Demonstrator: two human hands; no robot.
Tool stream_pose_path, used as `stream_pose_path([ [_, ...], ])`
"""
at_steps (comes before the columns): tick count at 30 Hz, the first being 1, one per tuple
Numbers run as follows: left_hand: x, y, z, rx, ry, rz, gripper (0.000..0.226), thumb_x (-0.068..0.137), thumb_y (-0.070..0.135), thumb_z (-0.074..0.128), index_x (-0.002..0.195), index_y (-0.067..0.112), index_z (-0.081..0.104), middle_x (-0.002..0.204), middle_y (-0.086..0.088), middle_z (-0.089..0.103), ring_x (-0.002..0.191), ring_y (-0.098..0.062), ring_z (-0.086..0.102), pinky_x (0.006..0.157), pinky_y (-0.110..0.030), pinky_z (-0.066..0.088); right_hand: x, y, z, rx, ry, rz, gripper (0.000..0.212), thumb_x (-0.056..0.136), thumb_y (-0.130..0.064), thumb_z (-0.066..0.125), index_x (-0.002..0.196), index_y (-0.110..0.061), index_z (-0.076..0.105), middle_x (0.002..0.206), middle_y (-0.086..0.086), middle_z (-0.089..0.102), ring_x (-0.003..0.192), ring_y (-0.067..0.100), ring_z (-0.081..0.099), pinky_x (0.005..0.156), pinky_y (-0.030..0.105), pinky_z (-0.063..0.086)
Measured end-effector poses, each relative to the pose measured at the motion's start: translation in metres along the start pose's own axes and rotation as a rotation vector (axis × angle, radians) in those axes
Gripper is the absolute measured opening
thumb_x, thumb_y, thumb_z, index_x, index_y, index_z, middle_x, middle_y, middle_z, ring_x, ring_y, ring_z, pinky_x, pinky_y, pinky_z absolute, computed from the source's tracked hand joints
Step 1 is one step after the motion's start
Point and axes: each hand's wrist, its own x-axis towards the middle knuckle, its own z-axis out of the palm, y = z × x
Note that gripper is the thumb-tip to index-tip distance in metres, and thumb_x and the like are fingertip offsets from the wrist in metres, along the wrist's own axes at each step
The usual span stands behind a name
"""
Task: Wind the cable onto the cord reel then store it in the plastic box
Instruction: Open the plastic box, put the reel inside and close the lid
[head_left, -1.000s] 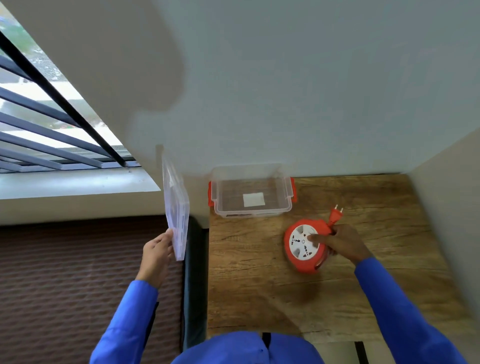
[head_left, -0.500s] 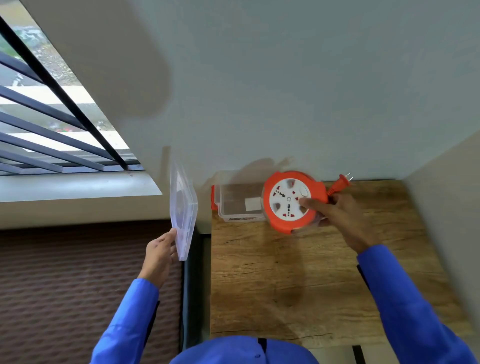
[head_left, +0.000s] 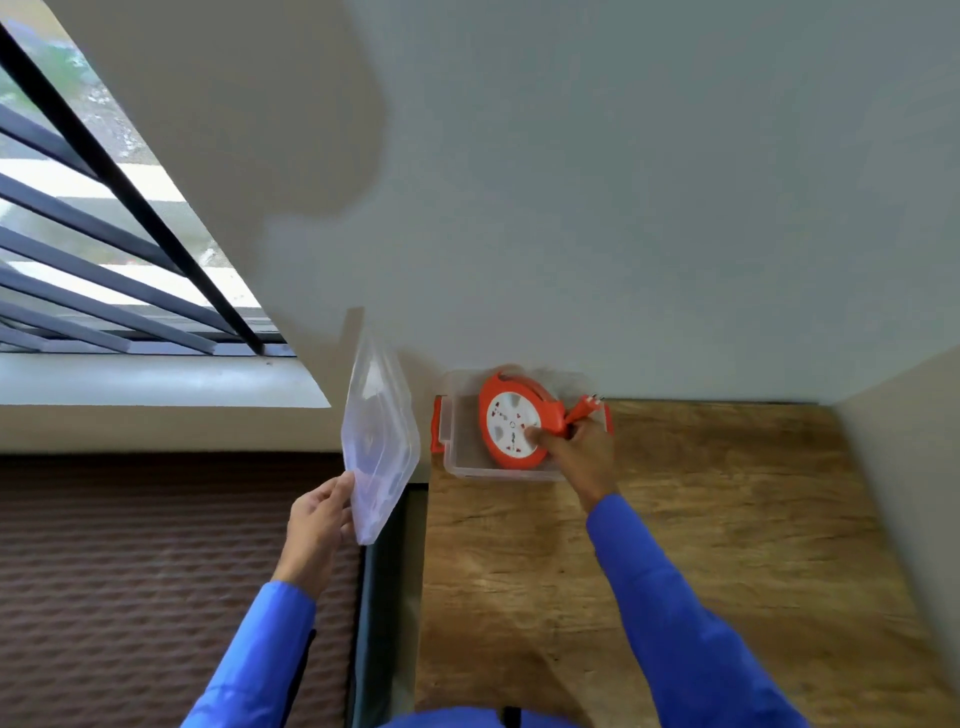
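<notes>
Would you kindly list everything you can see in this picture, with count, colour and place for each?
cord reel: one, orange with a white socket face, inside the plastic box, held by the right hand
plug: one, orange, sticking out at the reel's right side over the box's right edge
plastic box: one, clear with orange clips, at the table's far left corner against the wall
lid: one, clear, held upright left of the box
table: one, wood-grain brown, right half of view
wall: pale grey, behind the table
window bars: several, dark, upper left
left hand: grip on the lid's lower edge
right hand: grip on the reel
sleeves: two, blue
</notes>
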Motion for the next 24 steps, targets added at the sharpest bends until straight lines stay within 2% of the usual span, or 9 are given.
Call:
stream_pose_path([
  [4,0.009,-0.013,0.008,0.02,-0.046,0.004,0.028,0.11,0.027,0.054,0.116,0.01,0.075,0.11,-0.021,0.08,0.097,-0.037,0.076,0.084,-0.048,0.062,0.017,0.018,0.01,-0.024,-0.075,0.097,0.03,0.081,-0.022,0.092,0.104,-0.012,0.075,0.098,0.003,0.081,0.092,0.02,0.079,0.082,0.039,0.067],
  [6,0.011,-0.018,0.013,0.02,-0.071,0.002,0.029,0.11,0.027,0.053,0.118,0.009,0.075,0.108,-0.019,0.081,0.095,-0.035,0.077,0.08,-0.044,0.063,0.024,0.016,0.011,0.011,-0.148,0.161,0.034,0.082,-0.017,0.091,0.111,-0.013,0.073,0.104,0.003,0.081,0.099,0.023,0.078,0.08,0.035,0.066],
  [9,0.015,-0.024,0.02,0.024,-0.108,0.011,0.033,0.109,0.03,0.054,0.124,0.007,0.074,0.11,-0.019,0.08,0.088,-0.029,0.079,0.073,-0.037,0.064,0.036,0.013,0.01,0.089,-0.26,0.248,0.037,0.085,-0.007,0.087,0.117,-0.013,0.069,0.106,0.002,0.079,0.095,0.016,0.075,0.06,0.018,0.06],
  [11,0.017,-0.027,0.025,0.016,-0.125,0.011,0.033,0.107,0.03,0.055,0.126,0.009,0.073,0.111,-0.019,0.08,0.089,-0.03,0.079,0.075,-0.038,0.064,0.04,0.013,0.012,0.121,-0.298,0.291,0.04,0.087,-0.004,0.085,0.121,-0.015,0.067,0.105,-0.001,0.077,0.09,0.01,0.071,0.053,0.015,0.056],
  [12,0.019,-0.028,0.028,0.01,-0.126,0.004,0.033,0.107,0.03,0.055,0.126,0.009,0.072,0.112,-0.019,0.08,0.09,-0.031,0.08,0.077,-0.04,0.064,0.044,0.016,0.013,0.118,-0.31,0.309,0.045,0.086,-0.006,0.086,0.124,-0.016,0.066,0.108,-0.001,0.077,0.092,0.01,0.071,0.057,0.018,0.057],
  [14,0.021,-0.029,0.033,0.014,-0.131,0.0,0.033,0.107,0.029,0.055,0.127,0.01,0.071,0.111,-0.016,0.081,0.093,-0.032,0.08,0.078,-0.04,0.065,0.051,0.024,0.016,0.117,-0.318,0.341,0.055,0.082,-0.01,0.09,0.131,-0.015,0.065,0.119,0.003,0.077,0.105,0.018,0.073,0.077,0.031,0.064],
  [17,0.021,-0.026,0.038,0.013,-0.129,0.002,0.031,0.108,0.027,0.053,0.129,0.011,0.07,0.108,-0.009,0.082,0.092,-0.028,0.081,0.074,-0.035,0.067,0.059,0.027,0.019,0.126,-0.327,0.397,0.061,0.08,-0.012,0.092,0.134,-0.014,0.064,0.125,0.007,0.077,0.12,0.028,0.07,0.103,0.049,0.059],
  [21,0.027,-0.018,0.04,0.018,-0.139,0.023,0.033,0.105,0.03,0.056,0.129,0.011,0.07,0.11,-0.011,0.081,0.089,-0.027,0.081,0.069,-0.032,0.067,0.063,0.026,0.024,0.066,-0.254,0.401,0.054,0.083,-0.011,0.09,0.129,-0.014,0.062,0.121,0.003,0.073,0.115,0.024,0.068,0.103,0.044,0.058],
  [24,0.029,-0.014,0.04,0.039,-0.153,0.034,0.039,0.101,0.034,0.058,0.131,0.011,0.069,0.112,-0.013,0.081,0.088,-0.028,0.081,0.069,-0.032,0.067,0.065,0.026,0.018,-0.038,-0.157,0.289,0.058,0.081,-0.014,0.091,0.131,-0.015,0.061,0.122,0.001,0.073,0.117,0.025,0.07,0.099,0.044,0.061],
])
